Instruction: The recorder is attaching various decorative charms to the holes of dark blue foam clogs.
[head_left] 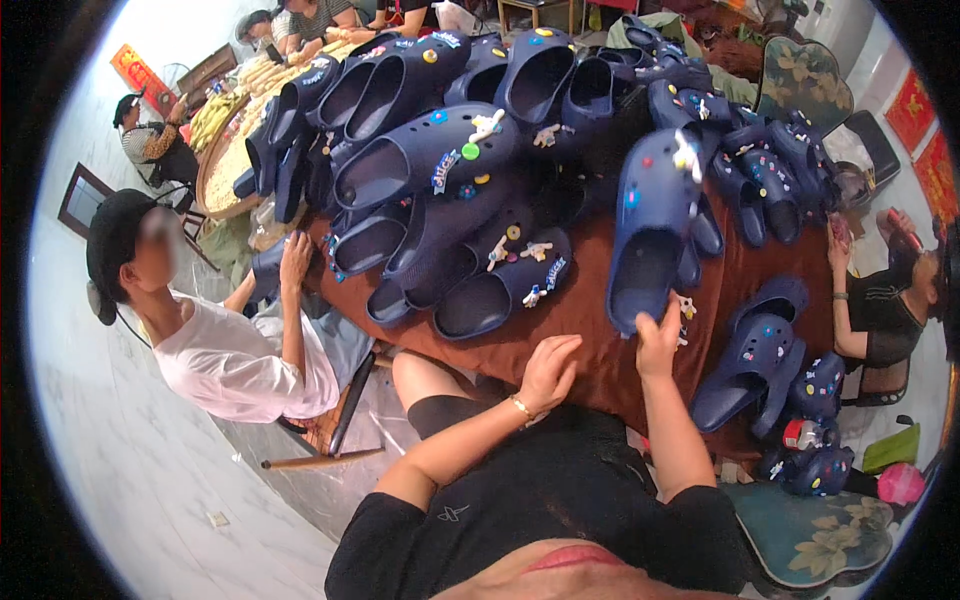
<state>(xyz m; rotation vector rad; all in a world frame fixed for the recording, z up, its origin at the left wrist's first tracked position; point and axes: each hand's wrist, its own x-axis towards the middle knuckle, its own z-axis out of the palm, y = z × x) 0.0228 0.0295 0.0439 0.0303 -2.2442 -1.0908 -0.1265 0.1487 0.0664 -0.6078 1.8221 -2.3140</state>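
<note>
Clogs (415, 130) in navy, dotted with coloured charms, are heaped around 12 o'clock from the middle of the view, on a desk (592, 315) draped in brown cloth (745, 275). At 2 o'clock is the held clog (648, 205), its toe toward 12 and its open heel end toward the wearer. The right hand (658, 345), between 3 and 4 o'clock, grasps that heel, thumb and fingers closed on its rim. The left hand (548, 375), between 4 and 5 o'clock, has its fingers released and loosely bent near the edge of the desk; whether they touch the cloth, I cannot tell. A bracelet (522, 407) circles the left wrist. Near 9 o'clock sits a person in a white shirt (240, 355); at 3 o'clock, another in a black top (890, 325). At 10 o'clock, a round basket (203, 185) contains pale pieces.
</note>
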